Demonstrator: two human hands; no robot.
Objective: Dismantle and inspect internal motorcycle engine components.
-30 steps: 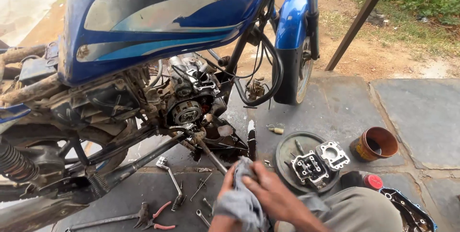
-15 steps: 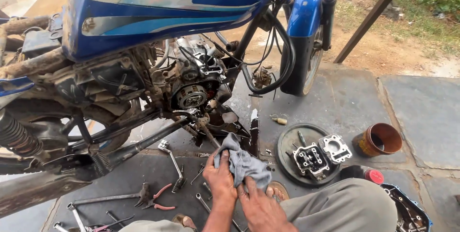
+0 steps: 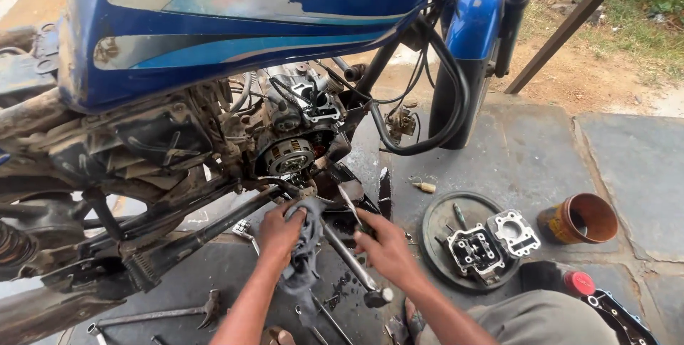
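Rag: crumpled grey cloth rag, pressed under the oily exposed motorcycle engine.
Left hand: left hand, fingers clamped on the rag.
Right hand: right hand, fingers curled beside a long metal lever; grip unclear.
Nearby: round metal tray with engine parts.

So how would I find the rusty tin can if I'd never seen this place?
Start at the blue motorcycle and look right across the stone paving to the round metal tray of engine parts. The tin can lies just beyond its right edge, orange-brown and open-mouthed.
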